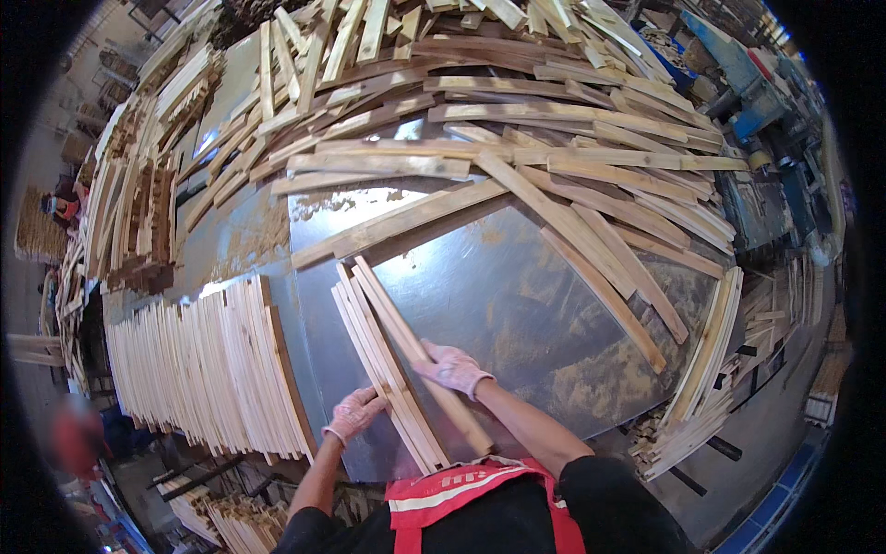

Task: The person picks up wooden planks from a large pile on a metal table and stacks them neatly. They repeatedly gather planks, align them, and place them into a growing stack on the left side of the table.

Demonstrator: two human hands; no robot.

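Both of my hands wear pinkish work gloves. My left hand (356,411) is at the left edge of a small bundle of pale wooden strips (389,370), its fingers curled against them; the fingertips are partly hidden. My right hand (451,367) grips another wooden strip (460,415) from its right side. That strip lies slantwise beside the bundle, with a narrow gap opening between them toward my body. Under them is a smooth metal tabletop (443,291), dusted with sawdust on the right.
A row of upright-edged strips (208,367) lies close together at left. Loose wooden boards (540,114) are heaped across the far side. Stacked strips (128,221) stand at far left, and more strips (706,353) rest beyond the right edge. Blue machinery (754,104) is at far right.
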